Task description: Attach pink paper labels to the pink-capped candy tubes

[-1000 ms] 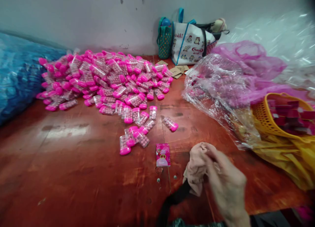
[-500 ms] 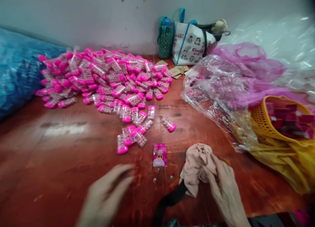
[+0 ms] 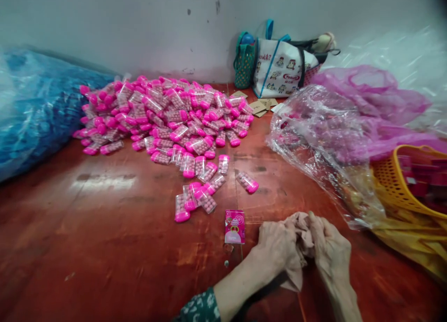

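Observation:
Both my hands grip a crumpled pale pink cloth [image 3: 303,233] above the front right of the red-brown table. My left hand [image 3: 277,243] has its fingers closed on the cloth's left side. On its right side, my right hand [image 3: 330,243] pinches the fabric. Part of the cloth hangs down between my wrists, and my fingers hide some of it. Left of my hands lies a small flat pink printed packet [image 3: 234,226]. A tiny pale green bit [image 3: 226,263] sits just below that packet.
A heap of clear bottles with pink caps and pink beads [image 3: 167,112] spreads across the back left. A blue plastic bag [image 3: 38,112] stands left of it. At right are clear plastic wrap [image 3: 314,126] and a yellow basket [image 3: 394,177]. A white bag [image 3: 279,68] leans at the back wall.
My left hand has moved right from beside the packet and closed on the cloth. The cloth is now bunched between both hands. The whole view has shifted slightly.

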Tool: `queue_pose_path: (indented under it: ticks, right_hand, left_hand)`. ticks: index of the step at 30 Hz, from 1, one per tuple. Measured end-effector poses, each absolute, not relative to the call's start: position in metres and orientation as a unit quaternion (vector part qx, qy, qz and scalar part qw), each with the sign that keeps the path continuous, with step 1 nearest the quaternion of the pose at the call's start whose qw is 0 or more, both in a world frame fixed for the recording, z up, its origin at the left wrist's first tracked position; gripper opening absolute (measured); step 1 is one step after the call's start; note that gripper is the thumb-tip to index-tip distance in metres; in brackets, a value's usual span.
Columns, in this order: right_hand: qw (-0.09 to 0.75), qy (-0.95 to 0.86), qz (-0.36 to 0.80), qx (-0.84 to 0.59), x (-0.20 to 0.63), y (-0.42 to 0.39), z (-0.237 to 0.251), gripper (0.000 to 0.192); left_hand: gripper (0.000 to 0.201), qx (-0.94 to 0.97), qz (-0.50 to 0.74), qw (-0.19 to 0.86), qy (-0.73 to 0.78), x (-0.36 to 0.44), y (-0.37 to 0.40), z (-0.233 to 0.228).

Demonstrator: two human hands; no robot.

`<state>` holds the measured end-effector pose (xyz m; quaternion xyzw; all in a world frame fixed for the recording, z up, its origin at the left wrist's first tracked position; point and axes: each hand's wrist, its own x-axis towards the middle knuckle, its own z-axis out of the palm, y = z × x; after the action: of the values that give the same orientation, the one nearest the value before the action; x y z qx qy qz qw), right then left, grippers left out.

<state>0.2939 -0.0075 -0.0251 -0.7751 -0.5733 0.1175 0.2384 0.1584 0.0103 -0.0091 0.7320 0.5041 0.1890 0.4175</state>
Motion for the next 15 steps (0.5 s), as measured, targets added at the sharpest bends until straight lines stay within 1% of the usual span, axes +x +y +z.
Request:
queue_pose_path:
  ticks: [1, 3, 5, 6, 8, 10, 12, 14, 15]
  right_hand:
    - [0.227, -0.592, 0.104, -0.766, 0.294, -0.007, -0.022, 0.048]
    - [0.214, -0.622, 0.038, -0.752, 0.287, -0.005, -0.011, 0.053]
    - [0.226, -0.631, -0.043, -0.741, 0.271, -0.002, 0.004, 0.058]
    - [0.244, -0.624, -0.062, -0.74, 0.26, 0.0, 0.011, 0.057]
    - [0.273, -0.636, -0.03, -0.721, 0.235, 0.004, 0.02, 0.045]
    - [0.274, -0.67, 0.047, -0.688, 0.207, 0.005, 0.021, 0.031]
    - [0.257, -0.715, 0.132, -0.636, 0.183, 0.004, 0.011, 0.021]
    - [0.252, -0.727, 0.196, -0.608, 0.165, 0.002, -0.003, 0.012]
    - [0.252, -0.727, 0.203, -0.605, 0.16, 0.0, -0.01, 0.011]
  left_hand:
    - [0.026, 0.735, 0.19, 0.417, 0.5, 0.158, 0.01, -0.009]
    - [0.026, 0.744, 0.194, 0.418, 0.485, 0.151, 0.008, -0.009]
    - [0.027, 0.742, 0.208, 0.422, 0.477, 0.134, 0.004, -0.007]
    - [0.027, 0.73, 0.223, 0.426, 0.486, 0.121, 0.002, -0.006]
    - [0.028, 0.674, 0.279, 0.399, 0.555, 0.088, 0.001, -0.002]
    - [0.027, 0.607, 0.344, 0.358, 0.62, 0.052, 0.001, 0.002]
    - [0.025, 0.547, 0.401, 0.308, 0.667, 0.019, 0.0, 0.005]
    - [0.023, 0.515, 0.41, 0.286, 0.696, -0.003, -0.003, 0.005]
    - [0.022, 0.508, 0.406, 0.283, 0.705, -0.009, -0.005, 0.005]
